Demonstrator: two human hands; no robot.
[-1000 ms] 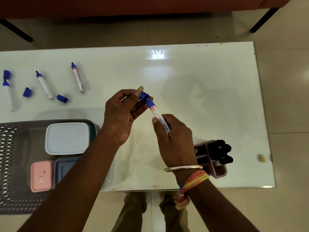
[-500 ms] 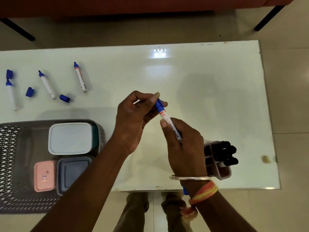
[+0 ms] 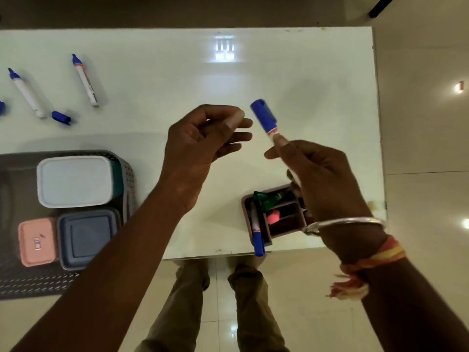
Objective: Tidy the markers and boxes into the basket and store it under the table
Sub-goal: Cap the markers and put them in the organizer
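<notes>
1. The right hand (image 3: 327,184), right of centre in the frame, grips a capped blue marker (image 3: 266,120) by its white barrel, cap end tilted up and to the left.
2. The left hand (image 3: 203,146), just left of the cap, is loosely curled and holds nothing; its fingertips are near the cap but not touching it.
3. Below the right hand, near the table's lower edge, stands a divided pen holder (image 3: 276,217) that holds another blue marker (image 3: 256,232), a green one and something pink; the right wrist hides part of it.
4. The step in hand appears to be dropping the capped marker into the holder. To do it well, the person would likely check that the cap is fully seated, turn the marker upright over a free compartment, and lower it in rather than toss it, since the holder sits close to the edge and could tip.
5. In the upper left of the frame, two uncapped markers (image 3: 85,80) and a loose cap (image 3: 61,117) lie on the table (image 3: 317,72); these still need pairing up.
6. At the lower left, the basket (image 3: 35,283) already holds a white box (image 3: 74,181), a grey box (image 3: 87,237) and a pink box (image 3: 36,241). It overhangs the table's lower edge.
</notes>
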